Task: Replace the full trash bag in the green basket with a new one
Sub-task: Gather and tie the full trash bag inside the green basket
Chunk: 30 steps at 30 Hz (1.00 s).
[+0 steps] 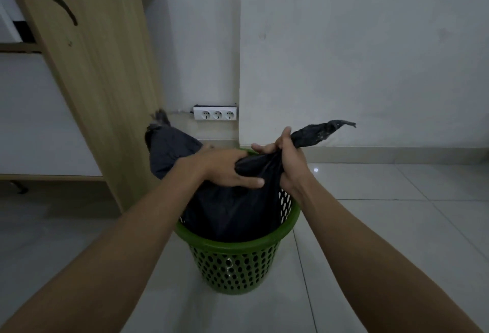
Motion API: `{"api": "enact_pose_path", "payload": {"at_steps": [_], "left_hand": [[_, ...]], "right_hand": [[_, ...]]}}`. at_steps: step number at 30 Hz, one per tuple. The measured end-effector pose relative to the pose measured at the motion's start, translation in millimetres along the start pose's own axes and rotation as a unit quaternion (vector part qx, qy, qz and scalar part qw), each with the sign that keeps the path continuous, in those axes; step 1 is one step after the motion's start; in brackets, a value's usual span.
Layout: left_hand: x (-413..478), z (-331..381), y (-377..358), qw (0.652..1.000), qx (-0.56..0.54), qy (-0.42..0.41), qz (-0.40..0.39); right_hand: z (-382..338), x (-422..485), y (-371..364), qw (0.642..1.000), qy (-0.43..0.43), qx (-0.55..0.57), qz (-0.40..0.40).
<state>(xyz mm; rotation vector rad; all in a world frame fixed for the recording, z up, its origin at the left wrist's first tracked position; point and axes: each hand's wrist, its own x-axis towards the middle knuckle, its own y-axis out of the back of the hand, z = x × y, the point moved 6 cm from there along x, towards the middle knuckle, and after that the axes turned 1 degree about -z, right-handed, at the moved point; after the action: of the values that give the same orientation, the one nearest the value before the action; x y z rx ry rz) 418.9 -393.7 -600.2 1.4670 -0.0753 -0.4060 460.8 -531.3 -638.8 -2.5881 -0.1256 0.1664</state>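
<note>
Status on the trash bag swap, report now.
Left hand and right hand both clamped on the black bag's gathered neck. Bag in the green basket, not lifted. Nothing blocking.

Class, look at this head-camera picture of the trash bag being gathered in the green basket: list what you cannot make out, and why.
Head view only:
- What the black trash bag holds: opaque plastic.
- Whether its neck is knotted: the left hand and right hand cover it.
- The far rim of the green basket: behind the bag and hands.
- The wooden desk top: cut off by the upper edge.
- The power strip cable's route: too small.
</note>
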Motion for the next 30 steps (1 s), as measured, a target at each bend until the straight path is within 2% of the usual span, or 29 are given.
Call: {"api": "enact_pose_path", "payload": {"at_steps": [3,8,10,12,17,20,22,25,27,29,30], "left_hand": [[-22,-41,-5,0.998,0.046,0.038,-0.032],[-54,-84,-16,0.992,-0.103,0.016,-0.075],[-62,-96,-14,0.99,-0.131,0.005,-0.053],[-71,-106,-6,0.986,-0.165,0.035,-0.017],[-84,-119,5,0.956,-0.282,0.075,-0.001],[-89,-129,4,0.928,-0.361,0.091,0.009],[-89,-135,-3,0.896,-0.43,0.113,0.017],[-85,-136,-17,0.825,-0.543,0.147,0.059],[-80,-131,-21,0.743,-0.644,0.146,0.11],[-76,-118,-15,0.639,-0.743,0.122,0.159],[-74,-112,-10,0.6,-0.771,0.122,0.174]], "right_hand": [[2,8,10,0.997,-0.007,0.044,0.062],[4,16,16,0.993,-0.023,0.009,0.115],[5,18,14,0.992,-0.028,-0.021,0.125],[4,19,13,0.99,-0.027,-0.049,0.131],[2,17,13,0.986,-0.037,-0.079,0.141],[1,18,15,0.989,-0.041,-0.049,0.131],[-3,18,12,0.994,-0.019,-0.019,0.109],[-8,20,8,0.992,0.022,-0.064,0.103],[-7,21,4,0.985,0.012,-0.132,0.112],[-8,20,-2,0.961,0.022,-0.257,0.102],[-9,18,-8,0.947,0.036,-0.308,0.081]]}}
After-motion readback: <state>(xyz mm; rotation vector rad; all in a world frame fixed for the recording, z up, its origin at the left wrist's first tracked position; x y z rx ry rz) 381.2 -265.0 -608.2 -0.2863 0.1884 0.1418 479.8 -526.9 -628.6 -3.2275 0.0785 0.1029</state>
